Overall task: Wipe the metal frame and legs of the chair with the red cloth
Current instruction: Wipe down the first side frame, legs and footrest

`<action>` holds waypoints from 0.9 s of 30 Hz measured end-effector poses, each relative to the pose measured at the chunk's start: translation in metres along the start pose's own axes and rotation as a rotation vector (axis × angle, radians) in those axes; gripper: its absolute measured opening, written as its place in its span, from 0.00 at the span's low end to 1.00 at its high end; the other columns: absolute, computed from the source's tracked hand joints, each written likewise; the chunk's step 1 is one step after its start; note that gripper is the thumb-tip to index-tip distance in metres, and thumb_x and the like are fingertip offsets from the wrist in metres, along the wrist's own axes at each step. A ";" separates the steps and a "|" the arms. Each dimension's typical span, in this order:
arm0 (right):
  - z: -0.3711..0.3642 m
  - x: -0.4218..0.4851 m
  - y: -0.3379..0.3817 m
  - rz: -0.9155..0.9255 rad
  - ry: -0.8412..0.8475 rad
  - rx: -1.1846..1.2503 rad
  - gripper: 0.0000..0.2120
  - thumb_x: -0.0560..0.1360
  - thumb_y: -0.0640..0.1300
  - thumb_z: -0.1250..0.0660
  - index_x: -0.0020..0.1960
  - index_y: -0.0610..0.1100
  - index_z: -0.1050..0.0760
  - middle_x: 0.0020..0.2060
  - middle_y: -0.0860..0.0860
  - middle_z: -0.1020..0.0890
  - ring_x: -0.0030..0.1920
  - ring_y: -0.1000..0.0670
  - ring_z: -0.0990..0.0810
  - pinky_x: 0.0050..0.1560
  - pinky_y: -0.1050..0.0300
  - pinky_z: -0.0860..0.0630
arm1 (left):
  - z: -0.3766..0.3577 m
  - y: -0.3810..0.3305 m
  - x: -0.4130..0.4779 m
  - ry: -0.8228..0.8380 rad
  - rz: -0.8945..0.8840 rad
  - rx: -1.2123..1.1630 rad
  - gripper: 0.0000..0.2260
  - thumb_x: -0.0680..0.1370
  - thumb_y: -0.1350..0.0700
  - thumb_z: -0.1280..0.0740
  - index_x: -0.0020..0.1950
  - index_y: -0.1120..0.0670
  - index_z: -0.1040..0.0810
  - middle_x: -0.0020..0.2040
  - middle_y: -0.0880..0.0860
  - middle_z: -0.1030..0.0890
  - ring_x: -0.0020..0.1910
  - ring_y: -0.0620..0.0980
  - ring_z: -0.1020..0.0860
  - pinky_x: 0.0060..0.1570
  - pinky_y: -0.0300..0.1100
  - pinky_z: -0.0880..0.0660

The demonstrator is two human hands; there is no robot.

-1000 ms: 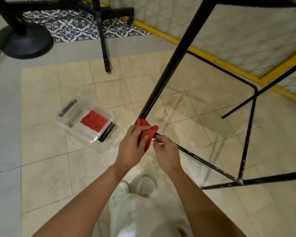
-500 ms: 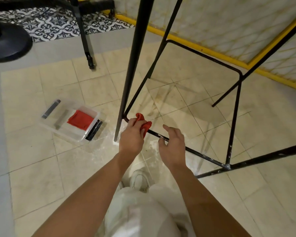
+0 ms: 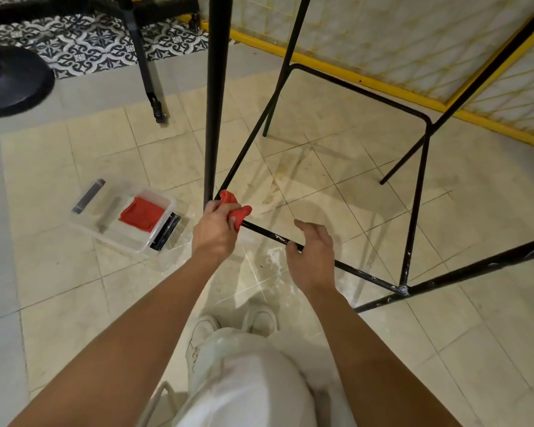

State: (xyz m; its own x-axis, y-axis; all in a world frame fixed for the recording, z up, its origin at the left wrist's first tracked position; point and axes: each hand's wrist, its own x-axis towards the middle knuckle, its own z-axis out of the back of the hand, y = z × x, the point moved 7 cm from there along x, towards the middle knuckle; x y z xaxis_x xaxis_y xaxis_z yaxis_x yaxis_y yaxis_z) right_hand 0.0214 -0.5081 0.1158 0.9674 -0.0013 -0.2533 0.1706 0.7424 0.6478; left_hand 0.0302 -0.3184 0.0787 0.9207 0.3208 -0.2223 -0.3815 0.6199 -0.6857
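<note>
The chair's black metal frame fills the middle of the view, with an upright leg (image 3: 215,118) and a low footrest rail (image 3: 265,233) running toward the right. My left hand (image 3: 215,231) grips the red cloth (image 3: 239,212), bunched around the rail right at the corner where it meets the leg. My right hand (image 3: 315,254) is further right on the same rail. Its fingers are loosely spread and its thumb touches the bar. The rail shows white scuffs near that thumb.
A clear plastic box (image 3: 105,229) lies on the tiled floor to the left, holding a second red cloth (image 3: 142,214). A black round stand base (image 3: 10,81) and another black leg (image 3: 142,63) are at the back left. A yellow-framed mesh panel (image 3: 383,84) runs behind the chair.
My left hand has slid the cloth along the rail to the corner at the leg. My right hand has let go of the cloth, opened and moved right along the rail.
</note>
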 end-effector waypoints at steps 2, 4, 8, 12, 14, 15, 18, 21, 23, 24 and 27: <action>0.003 0.001 -0.005 -0.018 0.000 -0.012 0.21 0.76 0.40 0.39 0.69 0.45 0.32 0.65 0.48 0.31 0.64 0.48 0.32 0.66 0.48 0.33 | -0.003 -0.002 0.000 -0.015 0.029 -0.044 0.12 0.80 0.57 0.41 0.61 0.53 0.24 0.65 0.52 0.31 0.57 0.55 0.23 0.63 0.50 0.28; 0.005 0.003 -0.009 -0.022 -0.002 -0.021 0.21 0.76 0.39 0.39 0.69 0.45 0.32 0.65 0.47 0.31 0.64 0.48 0.33 0.66 0.48 0.34 | -0.005 -0.007 -0.003 -0.046 0.062 -0.032 0.12 0.81 0.56 0.42 0.62 0.53 0.24 0.65 0.53 0.31 0.57 0.55 0.24 0.63 0.47 0.29; 0.009 0.006 -0.016 -0.022 0.006 -0.037 0.20 0.76 0.40 0.38 0.68 0.45 0.31 0.65 0.48 0.30 0.65 0.48 0.34 0.68 0.50 0.35 | -0.017 -0.022 -0.013 -0.053 0.046 0.030 0.13 0.82 0.54 0.43 0.64 0.52 0.25 0.63 0.51 0.30 0.56 0.52 0.24 0.55 0.37 0.31; 0.013 0.009 -0.023 -0.041 -0.004 -0.033 0.21 0.76 0.40 0.38 0.68 0.46 0.31 0.66 0.49 0.31 0.66 0.48 0.35 0.67 0.49 0.35 | -0.038 -0.038 -0.026 0.006 -0.008 0.111 0.14 0.83 0.54 0.46 0.66 0.51 0.28 0.64 0.50 0.31 0.53 0.50 0.22 0.47 0.36 0.31; 0.014 0.010 -0.025 -0.057 -0.003 -0.025 0.20 0.76 0.40 0.38 0.68 0.46 0.31 0.66 0.48 0.31 0.67 0.48 0.35 0.68 0.50 0.36 | -0.043 -0.041 -0.028 0.018 -0.022 0.156 0.14 0.83 0.53 0.46 0.66 0.51 0.29 0.64 0.50 0.31 0.51 0.50 0.22 0.45 0.38 0.30; 0.015 0.010 -0.026 -0.060 -0.002 -0.022 0.20 0.76 0.40 0.39 0.68 0.46 0.32 0.66 0.48 0.31 0.67 0.47 0.35 0.68 0.50 0.36 | -0.044 -0.042 -0.029 0.026 -0.033 0.159 0.14 0.83 0.53 0.46 0.66 0.51 0.29 0.64 0.50 0.31 0.51 0.51 0.21 0.46 0.39 0.29; 0.016 0.010 -0.026 -0.061 0.010 -0.025 0.20 0.76 0.40 0.39 0.68 0.46 0.32 0.66 0.48 0.32 0.68 0.48 0.36 0.69 0.50 0.37 | -0.044 -0.039 -0.026 0.083 -0.060 0.115 0.14 0.82 0.55 0.45 0.65 0.51 0.27 0.63 0.50 0.30 0.53 0.52 0.22 0.53 0.40 0.27; 0.015 0.009 -0.025 -0.062 0.031 -0.044 0.20 0.77 0.41 0.39 0.68 0.46 0.32 0.67 0.49 0.32 0.68 0.48 0.36 0.69 0.52 0.38 | -0.037 -0.035 -0.021 0.092 -0.068 0.082 0.13 0.81 0.56 0.43 0.62 0.52 0.24 0.62 0.51 0.28 0.54 0.53 0.23 0.57 0.40 0.27; 0.015 0.009 -0.025 -0.060 0.049 -0.062 0.20 0.77 0.42 0.40 0.68 0.47 0.32 0.67 0.49 0.32 0.67 0.48 0.36 0.69 0.52 0.38 | -0.033 -0.033 -0.018 0.069 -0.052 0.058 0.11 0.81 0.56 0.42 0.60 0.52 0.23 0.61 0.51 0.28 0.54 0.52 0.23 0.56 0.42 0.26; 0.014 0.009 -0.026 -0.060 0.058 -0.070 0.19 0.77 0.43 0.40 0.68 0.47 0.32 0.67 0.49 0.31 0.67 0.48 0.35 0.69 0.52 0.37 | -0.032 -0.032 -0.018 0.062 -0.040 0.040 0.11 0.81 0.55 0.41 0.59 0.52 0.23 0.60 0.51 0.28 0.53 0.52 0.23 0.55 0.43 0.26; 0.014 0.009 -0.028 -0.059 0.081 -0.099 0.19 0.77 0.45 0.40 0.68 0.47 0.32 0.67 0.48 0.31 0.67 0.48 0.35 0.68 0.51 0.38 | -0.031 -0.036 -0.021 0.031 0.013 0.057 0.12 0.81 0.56 0.43 0.61 0.52 0.24 0.63 0.51 0.30 0.55 0.54 0.23 0.59 0.45 0.26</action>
State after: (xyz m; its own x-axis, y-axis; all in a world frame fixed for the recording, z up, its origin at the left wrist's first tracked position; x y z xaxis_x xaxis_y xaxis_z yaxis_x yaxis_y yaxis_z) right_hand 0.0281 -0.5383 0.1050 0.9372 0.0045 -0.3487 0.2034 0.8052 0.5570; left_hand 0.0270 -0.3699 0.0871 0.9173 0.3073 -0.2532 -0.3970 0.6560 -0.6419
